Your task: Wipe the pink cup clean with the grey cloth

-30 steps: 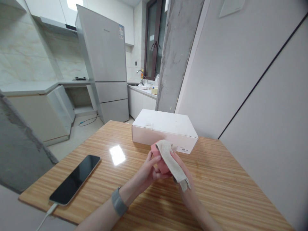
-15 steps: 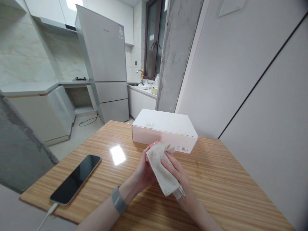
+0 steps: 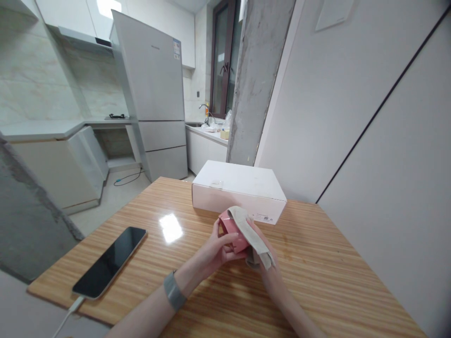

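Observation:
My left hand [image 3: 217, 249] grips a glossy pink, hollow, cup-like object [image 3: 240, 242] at its left side, thumb and fingers around its edge. A light grey-beige cloth [image 3: 251, 233] lies over the right side of the pink object. My right hand [image 3: 265, 239] is closed on the cloth and presses it against the object from the right; its fingers are mostly hidden behind the cloth. Both hands are above the wooden table [image 3: 317, 263], just in front of a white box [image 3: 243, 180].
A dark-screened phone [image 3: 110, 262] lies at the table's left, with a white charging cable [image 3: 72, 310] plugged in. A wall [image 3: 387, 178] borders the table's right side. Beyond the table stand a fridge [image 3: 160, 84] and a sink counter [image 3: 207, 143].
The cloth, earlier spread over most of the pink object, has shifted right and folded narrower. More of the pink object shows, and my right hand has turned behind the cloth.

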Demonstrator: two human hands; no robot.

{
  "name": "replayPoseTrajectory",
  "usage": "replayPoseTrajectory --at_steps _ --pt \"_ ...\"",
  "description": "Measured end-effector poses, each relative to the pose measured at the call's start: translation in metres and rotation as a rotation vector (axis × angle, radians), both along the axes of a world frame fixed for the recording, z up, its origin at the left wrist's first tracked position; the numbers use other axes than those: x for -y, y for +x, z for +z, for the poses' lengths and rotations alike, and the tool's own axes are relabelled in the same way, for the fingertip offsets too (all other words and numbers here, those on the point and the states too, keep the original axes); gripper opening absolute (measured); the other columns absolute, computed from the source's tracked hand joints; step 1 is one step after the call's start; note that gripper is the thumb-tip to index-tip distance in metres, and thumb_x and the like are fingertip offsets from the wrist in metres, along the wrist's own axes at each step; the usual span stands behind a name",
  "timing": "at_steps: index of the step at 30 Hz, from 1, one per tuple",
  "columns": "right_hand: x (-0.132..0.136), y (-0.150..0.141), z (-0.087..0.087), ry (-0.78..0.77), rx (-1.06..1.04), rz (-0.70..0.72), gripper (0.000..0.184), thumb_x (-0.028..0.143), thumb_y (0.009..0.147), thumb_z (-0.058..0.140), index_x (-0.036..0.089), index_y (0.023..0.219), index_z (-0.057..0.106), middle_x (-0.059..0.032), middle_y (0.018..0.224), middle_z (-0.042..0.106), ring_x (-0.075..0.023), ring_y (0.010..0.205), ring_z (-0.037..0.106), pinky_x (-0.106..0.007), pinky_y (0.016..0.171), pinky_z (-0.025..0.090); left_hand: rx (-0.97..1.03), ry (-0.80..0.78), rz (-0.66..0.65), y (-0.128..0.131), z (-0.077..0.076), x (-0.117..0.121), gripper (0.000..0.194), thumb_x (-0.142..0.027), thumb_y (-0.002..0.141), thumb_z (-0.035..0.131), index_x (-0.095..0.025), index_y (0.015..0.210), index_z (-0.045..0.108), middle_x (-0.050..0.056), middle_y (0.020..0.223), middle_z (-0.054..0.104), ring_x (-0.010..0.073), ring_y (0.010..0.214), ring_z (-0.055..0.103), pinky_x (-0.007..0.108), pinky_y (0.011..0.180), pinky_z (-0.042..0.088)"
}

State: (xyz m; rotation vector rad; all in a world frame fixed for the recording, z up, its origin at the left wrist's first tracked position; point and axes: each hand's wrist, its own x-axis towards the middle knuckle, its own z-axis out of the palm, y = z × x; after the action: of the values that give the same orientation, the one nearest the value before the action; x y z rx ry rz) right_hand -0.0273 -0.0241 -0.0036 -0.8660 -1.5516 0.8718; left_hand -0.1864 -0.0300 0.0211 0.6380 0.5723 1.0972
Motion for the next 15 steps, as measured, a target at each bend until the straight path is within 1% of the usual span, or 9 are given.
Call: replayPoseTrajectory --at_steps 2,3,4,6,7,8,10,12,15 --pt "0.0 -0.001 0.001 -0.019 -0.004 0.011 0.051 0.052 0.089 0.049 0.029 0.134 0.052 -0.004 0.143 0.049 -0.0265 0.133 0.044 -0.047 0.114 0.03 -0.066 -0.01 0.017 0.002 -0.003 -0.001 0.086 -0.025 0.075 0.073 -0.035 0.138 0.016 0.009 0.111 0.066 0.0229 0.083 0.071 0.043 0.079 0.054" --pt "0.001 -0.001 0.002 -0.021 -0.005 0.015 0.05 0.051 0.09 0.049 0.03 0.134 0.052 -0.0034 0.144 0.049 -0.0265 0.133 0.043 -0.048 0.114 0.031 -0.094 -0.027 0.023 0.002 -0.004 -0.002 0.083 -0.029 0.076 0.072 -0.033 0.138 0.018 0.009 0.106 0.067 0.0232 0.079 0.071 0.042 0.075 0.055" --pt "0.002 -0.002 0.003 -0.019 -0.002 0.019 0.048 0.05 0.09 0.049 0.031 0.134 0.052 -0.0025 0.144 0.048 -0.0267 0.134 0.042 -0.049 0.113 0.031 -0.116 -0.05 0.02 0.001 -0.006 -0.003 0.076 -0.035 0.077 0.07 -0.029 0.137 0.024 0.009 0.101 0.068 0.0234 0.076 0.071 0.041 0.071 0.056" --pt "0.005 -0.002 0.005 0.01 0.018 0.035 0.045 0.049 0.091 0.048 0.033 0.133 0.053 -0.0009 0.146 0.046 -0.0274 0.135 0.041 -0.05 0.113 0.032 -0.124 -0.104 -0.02 0.0 -0.009 -0.005 0.06 -0.052 0.08 0.062 -0.02 0.126 0.043 0.01 0.089 0.07 0.023 0.068 0.07 0.037 0.063 0.056" --pt "0.006 -0.001 0.007 0.038 0.037 0.048 0.044 0.049 0.091 0.049 0.034 0.132 0.054 -0.0002 0.146 0.045 -0.0278 0.135 0.04 -0.049 0.113 0.032 -0.105 -0.129 -0.05 -0.001 -0.011 -0.006 0.057 -0.06 0.08 0.056 -0.016 0.117 0.052 0.01 0.083 0.07 0.0227 0.064 0.069 0.035 0.059 0.055" --pt "0.007 0.0 0.008 0.071 0.062 0.065 0.043 0.049 0.091 0.049 0.035 0.131 0.054 0.0004 0.147 0.044 -0.0282 0.135 0.04 -0.049 0.112 0.032 -0.075 -0.154 -0.086 -0.002 -0.012 -0.007 0.06 -0.067 0.08 0.05 -0.014 0.107 0.058 0.01 0.076 0.069 0.0223 0.061 0.068 0.033 0.055 0.055" --pt "0.01 0.003 0.012 0.137 0.135 0.104 0.043 0.048 0.091 0.049 0.036 0.132 0.054 0.0015 0.149 0.041 -0.0287 0.136 0.039 -0.048 0.113 0.033 0.01 -0.194 -0.139 -0.005 -0.013 -0.007 0.065 -0.074 0.079 0.043 -0.014 0.095 0.063 0.008 0.067 0.067 0.0212 0.057 0.066 0.032 0.054 0.054" --pt "0.012 0.005 0.013 0.183 0.208 0.123 0.042 0.046 0.091 0.049 0.037 0.132 0.053 0.0026 0.151 0.037 -0.0287 0.138 0.036 -0.047 0.113 0.032 0.086 -0.214 -0.16 -0.006 -0.013 -0.006 0.066 -0.075 0.078 0.043 -0.015 0.096 0.065 0.007 0.068 0.068 0.0209 0.062 0.066 0.032 0.058 0.054" --pt "0.015 0.006 0.011 0.198 0.253 0.137 0.045 0.046 0.092 0.046 0.037 0.135 0.049 0.0026 0.154 0.032 -0.0283 0.14 0.031 -0.047 0.114 0.029 0.157 -0.201 -0.136 -0.006 -0.011 -0.006 0.063 -0.071 0.08 0.047 -0.016 0.106 0.064 0.008 0.084 0.072 0.022 0.079 0.068 0.031 0.07 0.054"
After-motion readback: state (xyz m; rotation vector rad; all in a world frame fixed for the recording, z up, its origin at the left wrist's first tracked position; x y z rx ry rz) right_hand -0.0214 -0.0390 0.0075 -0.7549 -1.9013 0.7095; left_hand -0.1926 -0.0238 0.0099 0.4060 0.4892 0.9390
